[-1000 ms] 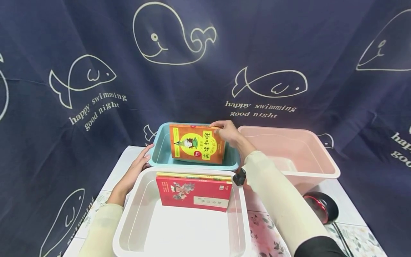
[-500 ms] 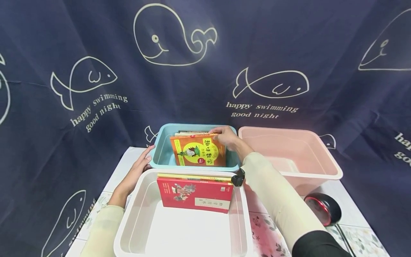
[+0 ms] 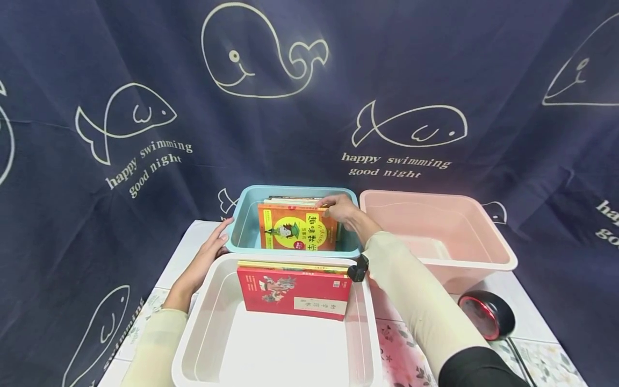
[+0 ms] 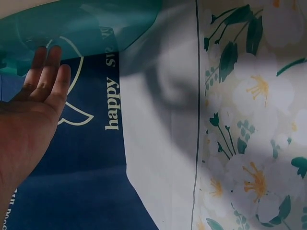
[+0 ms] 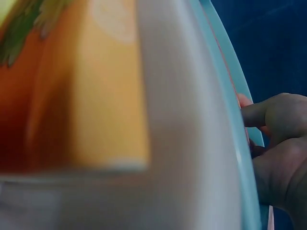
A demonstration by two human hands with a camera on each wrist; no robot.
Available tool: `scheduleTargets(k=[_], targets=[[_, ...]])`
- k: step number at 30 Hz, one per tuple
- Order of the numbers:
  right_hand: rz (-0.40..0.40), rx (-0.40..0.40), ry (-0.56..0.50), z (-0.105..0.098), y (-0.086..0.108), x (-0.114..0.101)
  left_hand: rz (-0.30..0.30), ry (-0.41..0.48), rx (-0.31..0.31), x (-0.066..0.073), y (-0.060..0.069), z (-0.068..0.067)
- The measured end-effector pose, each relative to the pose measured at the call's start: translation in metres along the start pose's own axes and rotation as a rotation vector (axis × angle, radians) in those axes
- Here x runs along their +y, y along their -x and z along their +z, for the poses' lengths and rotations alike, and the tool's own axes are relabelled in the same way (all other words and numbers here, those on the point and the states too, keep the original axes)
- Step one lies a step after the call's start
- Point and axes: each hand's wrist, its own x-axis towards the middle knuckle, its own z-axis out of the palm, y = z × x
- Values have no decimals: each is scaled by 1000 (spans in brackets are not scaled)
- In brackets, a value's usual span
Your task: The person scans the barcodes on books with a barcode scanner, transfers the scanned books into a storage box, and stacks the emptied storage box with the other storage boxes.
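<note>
In the head view, my right hand (image 3: 340,208) pinches the top right corner of an orange book (image 3: 278,226) with a cartoon figure on its cover. The book stands upright inside the blue bin (image 3: 247,251), its lower edge hidden by the front rim. Several other books (image 3: 290,199) stand behind it. My left hand (image 3: 205,258) lies along the bin's left end with extended fingers. The left wrist view shows those fingers (image 4: 47,79) against the bluish-green bin wall (image 4: 96,36). In the right wrist view, my right hand (image 5: 280,139) appears beyond the bin's rim (image 5: 235,120).
In front sits a white bin (image 3: 193,333) with a red book (image 3: 295,293) and several thin books leaning at its far wall. A pink bin (image 3: 464,231) stands to the right. Nearer lies a black bowl with a red inside (image 3: 486,315). A dark blue curtain (image 3: 309,134) hangs behind.
My right hand has lowered the orange book deeper into the blue bin. Its tilt has levelled out, and the books behind it have come into sight. The left hand has stayed in place.
</note>
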Motion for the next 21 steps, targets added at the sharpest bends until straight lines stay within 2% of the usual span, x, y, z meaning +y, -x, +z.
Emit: scheduleTargets(k=[9, 21], targets=[[-4, 24, 34, 0, 0, -2, 3, 3, 0, 1, 0, 0], [-111, 52, 56, 1, 3, -8, 5, 16, -1, 0, 0, -1]])
